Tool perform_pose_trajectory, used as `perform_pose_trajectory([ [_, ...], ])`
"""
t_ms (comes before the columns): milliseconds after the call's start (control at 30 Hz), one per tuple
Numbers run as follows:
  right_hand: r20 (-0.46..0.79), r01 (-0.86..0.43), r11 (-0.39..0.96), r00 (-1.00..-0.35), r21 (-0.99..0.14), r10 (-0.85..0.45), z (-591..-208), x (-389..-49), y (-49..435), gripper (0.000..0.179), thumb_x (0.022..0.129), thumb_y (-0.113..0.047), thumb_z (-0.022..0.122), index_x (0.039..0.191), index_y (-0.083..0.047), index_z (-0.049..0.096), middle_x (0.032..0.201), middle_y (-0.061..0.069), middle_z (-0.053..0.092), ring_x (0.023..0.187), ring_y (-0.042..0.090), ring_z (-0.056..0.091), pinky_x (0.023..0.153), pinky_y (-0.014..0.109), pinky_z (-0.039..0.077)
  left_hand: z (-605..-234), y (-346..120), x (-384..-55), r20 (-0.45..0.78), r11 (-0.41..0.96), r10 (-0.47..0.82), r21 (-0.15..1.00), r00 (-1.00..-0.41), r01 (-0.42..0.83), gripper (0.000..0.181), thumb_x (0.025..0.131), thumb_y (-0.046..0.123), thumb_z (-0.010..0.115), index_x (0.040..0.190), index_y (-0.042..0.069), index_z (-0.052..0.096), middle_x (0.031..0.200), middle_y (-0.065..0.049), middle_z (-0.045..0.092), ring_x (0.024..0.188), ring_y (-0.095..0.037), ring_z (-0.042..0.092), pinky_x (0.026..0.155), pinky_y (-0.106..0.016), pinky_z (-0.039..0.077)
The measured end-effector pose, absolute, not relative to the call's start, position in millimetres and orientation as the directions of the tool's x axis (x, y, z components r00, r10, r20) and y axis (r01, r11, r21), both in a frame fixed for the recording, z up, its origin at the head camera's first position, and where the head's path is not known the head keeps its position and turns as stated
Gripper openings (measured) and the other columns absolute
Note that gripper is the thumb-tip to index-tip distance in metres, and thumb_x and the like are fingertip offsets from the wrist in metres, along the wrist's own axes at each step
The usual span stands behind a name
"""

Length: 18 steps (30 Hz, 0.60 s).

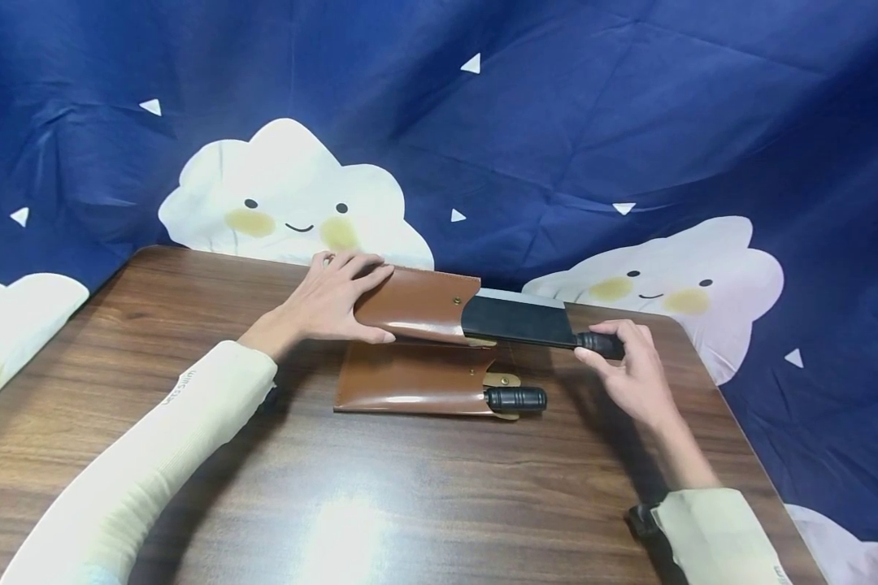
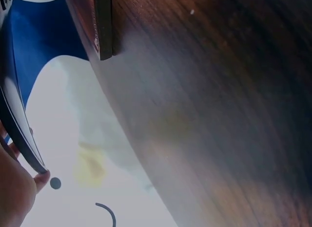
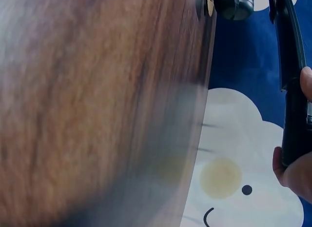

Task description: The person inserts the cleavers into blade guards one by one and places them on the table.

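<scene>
Raised above the table's far side is a brown leather sheath, gripped at its left end by my left hand, thumb along the lower edge. From its right-hand mouth sticks out a cleaver, the blade partly inside and partly bare. My right hand pinches the cleaver's black handle between thumb and fingers. Nearer to me, a second brown sheath lies on the table, with another black handle poking out of it. The blade within that sheath is hidden.
The brown wood-grain table has its far edge close behind the raised sheath. A blue cloth with smiling clouds and white triangles hangs behind it. A snap flap sticks out from the lower sheath's mouth.
</scene>
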State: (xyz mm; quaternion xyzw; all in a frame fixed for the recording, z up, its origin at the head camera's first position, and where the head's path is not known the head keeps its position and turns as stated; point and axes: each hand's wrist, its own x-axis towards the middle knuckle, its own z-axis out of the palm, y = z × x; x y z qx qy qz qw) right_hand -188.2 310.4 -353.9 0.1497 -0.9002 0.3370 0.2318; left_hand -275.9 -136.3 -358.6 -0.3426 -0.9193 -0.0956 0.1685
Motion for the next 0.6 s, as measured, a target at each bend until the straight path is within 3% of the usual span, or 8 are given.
perform_pose_trajectory([
  [167, 0.531, -0.432, 0.727, -0.84, -0.534, -0.11, -356, -189, 305, 0.033, 0.082, 0.001, 0.082, 0.111, 0.004, 0.065, 0.108, 0.018, 0.065, 0.104, 0.019, 0.044, 0.075, 0.011, 0.04, -359, -135, -275, 0.379, 0.747, 0.593, 0.07, -0.71, 0.661, 0.109, 0.069, 0.085, 0.063, 0.152, 0.016, 0.049, 0.148, -0.008, 0.045, 0.134, -0.028, 0.037, 0.1, -0.059, 0.025],
  [600, 0.539, -0.443, 0.723, -0.834, -0.531, -0.115, -359, -191, 293, 0.033, 0.082, 0.001, 0.082, 0.111, 0.004, 0.065, 0.107, 0.018, 0.066, 0.105, 0.024, 0.045, 0.079, 0.028, 0.038, -361, -135, -275, 0.38, 0.749, 0.59, 0.074, -0.713, 0.659, 0.108, 0.07, 0.085, 0.063, 0.152, 0.016, 0.049, 0.148, -0.008, 0.045, 0.136, -0.028, 0.035, 0.101, -0.059, 0.025],
])
